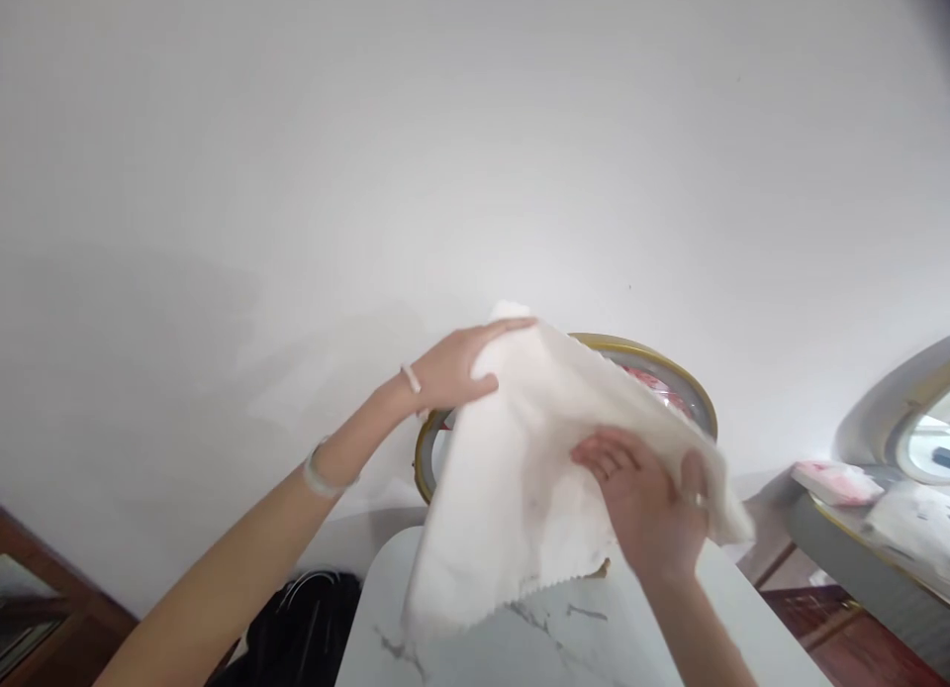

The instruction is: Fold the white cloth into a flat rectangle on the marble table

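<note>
A white cloth (pixel 512 440) with a zigzag edge hangs spread out and slightly blurred above a white marble-patterned table (pixel 579 647). My left hand (pixel 464 365) grips its upper left part, the thumb in front and the fingers stretched along the top. Lower right, my right hand (pixel 649 499) lies against the cloth with its palm partly turned up. Its fingers are stretched out and the thumb stands apart; I see no clear grip there. A bracelet and a hair tie sit on the left wrist and forearm.
Behind the cloth a gold-rimmed round mirror (pixel 645 348) leans near the white wall (pixel 475 152), partly covered. A black bag (pixel 304 628) is down at left. On the right, another surface carries a pink-and-white packet (pixel 835 481), a white plastic bag (pixel 909 524) and another mirror (pixel 927 440).
</note>
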Available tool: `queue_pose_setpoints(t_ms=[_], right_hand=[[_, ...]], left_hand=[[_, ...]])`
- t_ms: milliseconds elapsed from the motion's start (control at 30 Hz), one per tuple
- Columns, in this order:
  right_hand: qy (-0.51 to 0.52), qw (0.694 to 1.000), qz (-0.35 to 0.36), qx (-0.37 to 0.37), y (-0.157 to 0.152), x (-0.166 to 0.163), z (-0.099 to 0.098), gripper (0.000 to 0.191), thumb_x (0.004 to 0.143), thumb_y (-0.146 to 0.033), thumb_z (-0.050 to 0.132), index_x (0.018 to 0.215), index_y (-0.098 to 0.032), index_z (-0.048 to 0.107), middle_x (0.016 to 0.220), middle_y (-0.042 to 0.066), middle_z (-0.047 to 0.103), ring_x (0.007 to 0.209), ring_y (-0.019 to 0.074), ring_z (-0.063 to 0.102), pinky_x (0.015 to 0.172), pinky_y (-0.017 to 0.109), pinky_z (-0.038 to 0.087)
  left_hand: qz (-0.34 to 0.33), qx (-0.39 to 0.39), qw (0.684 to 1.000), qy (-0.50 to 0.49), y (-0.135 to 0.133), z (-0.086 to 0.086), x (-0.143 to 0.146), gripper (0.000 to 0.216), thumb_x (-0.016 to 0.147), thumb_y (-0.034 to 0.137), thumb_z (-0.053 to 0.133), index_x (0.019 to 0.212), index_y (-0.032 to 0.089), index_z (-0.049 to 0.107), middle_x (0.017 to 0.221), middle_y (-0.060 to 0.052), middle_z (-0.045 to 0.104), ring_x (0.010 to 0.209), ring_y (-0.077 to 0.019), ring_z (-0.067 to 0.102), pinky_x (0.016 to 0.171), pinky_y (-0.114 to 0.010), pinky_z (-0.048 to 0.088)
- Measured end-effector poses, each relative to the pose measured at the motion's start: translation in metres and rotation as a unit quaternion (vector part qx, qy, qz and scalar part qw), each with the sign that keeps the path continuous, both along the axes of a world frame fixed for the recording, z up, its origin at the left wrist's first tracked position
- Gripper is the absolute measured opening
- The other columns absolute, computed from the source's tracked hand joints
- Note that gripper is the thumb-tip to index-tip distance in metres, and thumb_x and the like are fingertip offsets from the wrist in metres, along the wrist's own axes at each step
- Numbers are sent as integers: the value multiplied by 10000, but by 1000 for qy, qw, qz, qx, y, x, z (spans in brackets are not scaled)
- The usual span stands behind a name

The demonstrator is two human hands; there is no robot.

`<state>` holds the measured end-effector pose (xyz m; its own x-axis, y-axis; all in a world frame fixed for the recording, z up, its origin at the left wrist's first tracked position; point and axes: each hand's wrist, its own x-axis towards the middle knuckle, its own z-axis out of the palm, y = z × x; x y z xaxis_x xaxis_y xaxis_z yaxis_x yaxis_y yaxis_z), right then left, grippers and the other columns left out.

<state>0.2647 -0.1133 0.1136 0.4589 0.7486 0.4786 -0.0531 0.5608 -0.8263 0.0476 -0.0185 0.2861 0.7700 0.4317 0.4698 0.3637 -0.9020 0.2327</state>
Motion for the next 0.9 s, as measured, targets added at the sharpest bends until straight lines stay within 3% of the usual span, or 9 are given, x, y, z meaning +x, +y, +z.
queue_pose_setpoints(t_ms=[100,167,233,333,467,567,700,800,900], right_hand=[[84,996,30,16,28,8,38,648,889,-671,272,1193,-200,597,1141,122,643,1034,285,630,925,539,475],[43,997,-52,26,35,3,43,541,891,-591,388,1250,-226,562,1232,108,602,1140,277,574,1009,538,404],[-119,976,-182,23,39,-6,32,487,893,-519,463,1305,-267,523,1363,93,503,1283,280,445,1080,559,297],[-340,889,-308,-16,47,-18,5,584,907,-513,461,1440,-301,348,1569,97,160,1437,343,116,1078,686,102],[-433,818,-378,-35,72,-21,-12,706,939,-484,420,1516,-273,73,1574,130,-145,1426,405,-107,989,783,58],[-480,771,-418,9,91,-23,-5,716,936,-450,439,1517,-275,60,1570,133,-156,1417,440,-91,972,796,34],[-544,718,-429,70,105,-34,7,745,907,-436,494,1515,-293,88,1582,121,-105,1416,461,-10,987,787,17],[-574,698,-418,89,110,-46,6,739,892,-455,521,1506,-329,130,1588,115,-52,1417,453,70,999,775,27],[-610,696,-367,95,112,-58,-12,625,897,-455,520,1467,-363,280,1586,96,109,1409,416,182,1031,707,189]], left_hand=[[117,12,993,-35,41,-9,15,523,789,217,564,1311,217,532,1373,-101,481,1085,-249,572,982,-433,460],[167,76,980,-78,50,-27,25,361,858,326,550,1183,190,635,1460,-128,362,1281,-314,424,1077,-509,356],[159,132,974,-98,48,-44,34,379,909,414,492,1163,175,641,1491,-127,334,1354,-314,337,1109,-507,314],[124,104,983,-82,42,-59,45,454,950,460,414,1284,177,537,1312,-99,574,1189,-234,549,974,-392,475],[94,95,977,-165,46,-69,44,383,987,383,363,1247,192,569,1180,-42,678,1063,-186,644,877,-324,530],[86,75,952,-283,52,-87,26,365,999,316,337,1129,186,652,1114,-34,712,1044,-156,658,895,-284,528],[108,47,930,-347,53,-121,-7,343,949,349,474,1212,182,618,1202,-68,671,1098,-185,636,911,-297,533],[145,45,919,-365,50,-145,-23,337,916,353,537,1203,204,632,1177,-62,684,1050,-196,656,862,-305,556],[222,32,887,-403,43,-179,-33,342,927,359,505,1178,182,654,1111,-75,711,973,-201,678,818,-303,563]])
